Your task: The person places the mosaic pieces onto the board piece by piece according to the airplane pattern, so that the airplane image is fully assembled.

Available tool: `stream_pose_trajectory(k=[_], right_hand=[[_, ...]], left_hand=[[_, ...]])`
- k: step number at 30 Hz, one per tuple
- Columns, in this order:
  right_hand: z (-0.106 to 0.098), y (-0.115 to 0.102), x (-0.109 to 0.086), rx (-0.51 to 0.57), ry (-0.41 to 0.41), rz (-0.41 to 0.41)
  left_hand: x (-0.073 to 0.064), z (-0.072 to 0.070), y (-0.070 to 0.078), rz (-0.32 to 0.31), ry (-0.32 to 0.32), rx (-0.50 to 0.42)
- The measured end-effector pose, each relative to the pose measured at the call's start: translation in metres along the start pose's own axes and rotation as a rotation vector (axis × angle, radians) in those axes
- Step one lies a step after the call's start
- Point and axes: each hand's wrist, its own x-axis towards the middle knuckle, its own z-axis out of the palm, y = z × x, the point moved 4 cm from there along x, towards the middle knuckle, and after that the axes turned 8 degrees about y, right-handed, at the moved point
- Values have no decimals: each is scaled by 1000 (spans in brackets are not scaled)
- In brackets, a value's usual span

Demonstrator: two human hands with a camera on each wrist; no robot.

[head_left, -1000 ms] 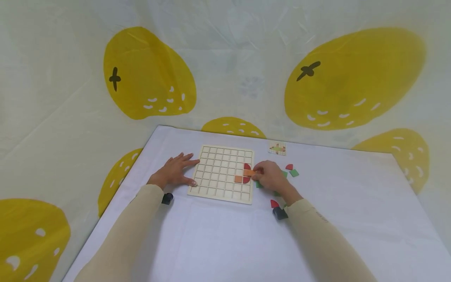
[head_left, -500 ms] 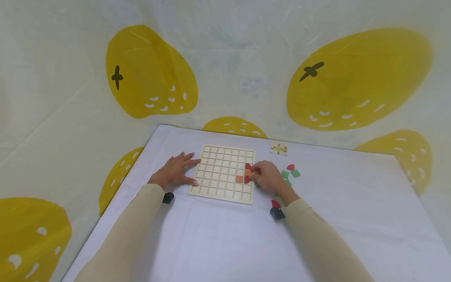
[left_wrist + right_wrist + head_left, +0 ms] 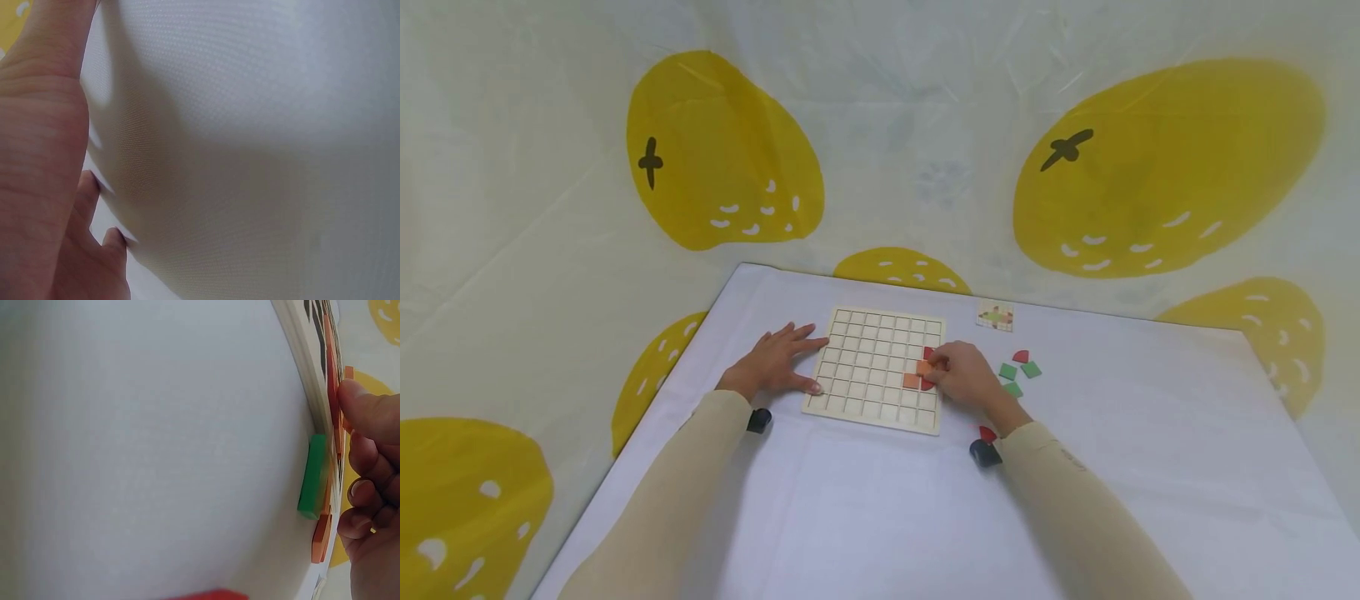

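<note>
A pale wooden grid board (image 3: 874, 367) lies on the white table. My left hand (image 3: 775, 363) rests at its left edge with fingers spread, thumb and a fingertip touching the border. Over the board's right side, my right hand (image 3: 964, 375) pinches an orange square tile (image 3: 349, 373) between thumb and finger. Just below it, another orange square tile (image 3: 911, 381) lies on the grid. Two red quarter-circle tiles, one above (image 3: 928, 352) and one below (image 3: 927, 386), sit in the right column, partly hidden by my fingers. The left wrist view shows mostly tablecloth beside my hand.
Right of the board lie several green tiles (image 3: 1007, 372) and a red quarter-circle (image 3: 1021, 356). Another red piece (image 3: 988, 432) is by my right wrist. A small pattern card (image 3: 995, 315) lies at the back edge. A fruit-print cloth (image 3: 880, 167) hangs behind the table.
My right hand has moved slightly left with the orange tile, from the board's right edge further over the grid. More green tiles show behind it. My left hand stays at the edge.
</note>
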Motion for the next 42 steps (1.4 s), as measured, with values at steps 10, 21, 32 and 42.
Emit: stream_pose_trajectory(k=[10,21,32,42], right_hand=[[4,-4,4,-25,-19,35],[5,-10,7,-39,-27,34],[3,-13,11,-49,-31,-2],[5,-16,14,-66,-31,-58]], left_hand=[[0,0,-1,5,17,-7],[1,1,-3,11,8,-8],[0,-1,-2,3,4,-19],[0,-2,-2,0,4,-27]])
